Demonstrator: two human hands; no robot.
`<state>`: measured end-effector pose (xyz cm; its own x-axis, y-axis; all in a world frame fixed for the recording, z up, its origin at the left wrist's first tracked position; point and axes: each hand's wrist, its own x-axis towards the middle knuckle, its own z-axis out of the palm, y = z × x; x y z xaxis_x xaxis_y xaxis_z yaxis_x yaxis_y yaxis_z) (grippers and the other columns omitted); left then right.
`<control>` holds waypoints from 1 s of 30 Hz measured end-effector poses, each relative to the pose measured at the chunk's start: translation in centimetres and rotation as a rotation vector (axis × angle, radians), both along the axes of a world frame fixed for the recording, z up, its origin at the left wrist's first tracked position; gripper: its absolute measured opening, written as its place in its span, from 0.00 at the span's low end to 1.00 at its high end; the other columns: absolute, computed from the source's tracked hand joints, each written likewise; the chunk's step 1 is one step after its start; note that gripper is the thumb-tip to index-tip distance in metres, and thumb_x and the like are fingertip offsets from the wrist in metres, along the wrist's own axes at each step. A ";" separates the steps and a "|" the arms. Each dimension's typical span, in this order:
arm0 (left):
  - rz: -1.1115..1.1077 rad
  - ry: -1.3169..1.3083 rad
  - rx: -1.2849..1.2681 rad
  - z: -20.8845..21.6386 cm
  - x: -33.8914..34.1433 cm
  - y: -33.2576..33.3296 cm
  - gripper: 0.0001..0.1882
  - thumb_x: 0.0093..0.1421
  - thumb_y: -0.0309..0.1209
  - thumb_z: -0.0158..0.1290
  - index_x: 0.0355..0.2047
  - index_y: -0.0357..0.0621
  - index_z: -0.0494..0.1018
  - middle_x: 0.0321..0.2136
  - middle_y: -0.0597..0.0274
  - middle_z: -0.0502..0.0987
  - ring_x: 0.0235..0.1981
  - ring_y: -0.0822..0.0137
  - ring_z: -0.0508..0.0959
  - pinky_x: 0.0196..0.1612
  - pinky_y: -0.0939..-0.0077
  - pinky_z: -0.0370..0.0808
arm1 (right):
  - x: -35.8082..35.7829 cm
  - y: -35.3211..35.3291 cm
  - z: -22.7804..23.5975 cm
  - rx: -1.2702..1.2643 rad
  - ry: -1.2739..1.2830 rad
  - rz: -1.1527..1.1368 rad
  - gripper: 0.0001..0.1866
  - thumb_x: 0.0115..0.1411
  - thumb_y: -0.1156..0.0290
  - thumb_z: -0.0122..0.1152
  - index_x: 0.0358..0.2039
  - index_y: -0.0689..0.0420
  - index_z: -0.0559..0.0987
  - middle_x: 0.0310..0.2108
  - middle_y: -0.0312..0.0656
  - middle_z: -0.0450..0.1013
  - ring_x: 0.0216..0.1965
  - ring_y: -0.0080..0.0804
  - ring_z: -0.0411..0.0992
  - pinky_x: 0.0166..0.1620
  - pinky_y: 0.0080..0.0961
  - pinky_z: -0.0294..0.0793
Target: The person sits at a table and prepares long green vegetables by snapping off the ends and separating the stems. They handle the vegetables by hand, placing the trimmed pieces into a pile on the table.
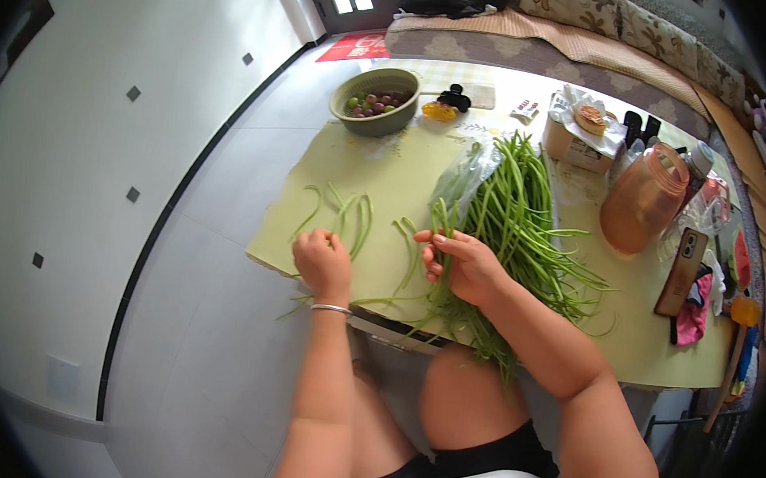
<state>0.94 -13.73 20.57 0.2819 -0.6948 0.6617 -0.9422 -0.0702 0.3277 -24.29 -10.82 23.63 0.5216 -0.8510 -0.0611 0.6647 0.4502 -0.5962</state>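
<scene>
A large heap of long green vegetable stems [514, 199] lies on the table in front of me, with a clear plastic bag [465, 187] along its left side. My right hand [466, 264] is at the near left of the heap, thumb and fingers pinching a few green stems. My left hand [321, 260] is curled closed near the table's front edge, beside a few loose stems [362, 224]; its fingers face away, so what they hold is hidden. Other loose stems [407, 245] lie between my hands, and some ends hang over the front edge.
On the yellow-green covered table [301, 207] stand a bowl of grapes [375, 101], a black hair claw [455, 97], a box with a round pastry [589, 120] on top, a pinkish jug [643, 199] and a phone [681, 271]. A sofa [564, 61] is beyond.
</scene>
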 end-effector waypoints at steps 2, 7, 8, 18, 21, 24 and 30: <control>-0.080 0.019 -0.101 0.8 -0.2 0.6 0.05 0.50 0.26 0.60 0.27 0.43 0.74 0.29 0.56 0.73 0.34 0.53 0.73 0.39 0.58 0.71 | 0.3 -0.3 -0.7 -0.027 0.015 0.004 0.12 0.67 0.70 0.50 0.47 0.63 0.74 0.33 0.41 0.75 0.29 0.27 0.68 0.36 0.29 0.70; -0.324 -0.062 -0.214 3.1 -3.1 2.8 0.07 0.48 0.24 0.61 0.26 0.46 0.74 0.26 0.62 0.73 0.32 0.57 0.73 0.39 0.61 0.69 | 0.1 -0.5 -0.9 0.018 -0.008 -0.012 0.14 0.68 0.70 0.49 0.49 0.65 0.73 0.46 0.50 0.76 0.42 0.37 0.76 0.47 0.33 0.75; -0.374 -0.094 -0.230 3.6 -4.2 3.4 0.07 0.47 0.24 0.62 0.26 0.46 0.74 0.26 0.62 0.73 0.31 0.57 0.73 0.39 0.61 0.69 | 0.1 -0.6 -1.0 0.018 -0.007 -0.038 0.15 0.68 0.70 0.49 0.50 0.65 0.73 0.47 0.51 0.75 0.45 0.39 0.76 0.49 0.33 0.75; -0.694 -0.204 -0.099 4.4 -7.7 6.3 0.06 0.45 0.25 0.63 0.23 0.45 0.75 0.25 0.63 0.72 0.30 0.59 0.73 0.37 0.63 0.67 | 0.6 -0.3 -0.7 0.043 -0.015 -0.085 0.17 0.69 0.70 0.47 0.55 0.66 0.68 0.42 0.46 0.76 0.45 0.38 0.75 0.51 0.36 0.74; -0.786 -0.002 -0.070 4.4 -7.6 6.2 0.06 0.46 0.27 0.64 0.24 0.45 0.76 0.27 0.61 0.74 0.30 0.58 0.74 0.37 0.63 0.67 | 0.1 -0.6 -1.3 0.002 -0.065 -0.036 0.15 0.68 0.71 0.48 0.52 0.64 0.70 0.35 0.41 0.75 0.37 0.34 0.74 0.47 0.34 0.75; -0.577 0.064 -0.062 3.0 -6.0 4.7 0.07 0.47 0.29 0.65 0.25 0.45 0.77 0.28 0.61 0.76 0.32 0.56 0.74 0.38 0.62 0.69 | 0.2 -0.2 -0.4 0.074 0.042 -0.071 0.12 0.67 0.72 0.49 0.48 0.63 0.73 0.31 0.39 0.74 0.34 0.32 0.73 0.44 0.35 0.75; -0.149 -0.088 0.031 0.9 -2.9 2.1 0.07 0.46 0.28 0.65 0.26 0.44 0.78 0.26 0.59 0.76 0.37 0.55 0.74 0.41 0.60 0.71 | 0.1 -0.3 -0.3 0.071 0.033 -0.050 0.11 0.67 0.73 0.49 0.46 0.64 0.74 0.30 0.41 0.74 0.32 0.32 0.73 0.43 0.36 0.76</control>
<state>-1.95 -11.68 21.49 0.1158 -0.7452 0.6567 -0.9680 0.0636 0.2429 -24.15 -11.11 23.38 0.4749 -0.8691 -0.1385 0.6682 0.4585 -0.5859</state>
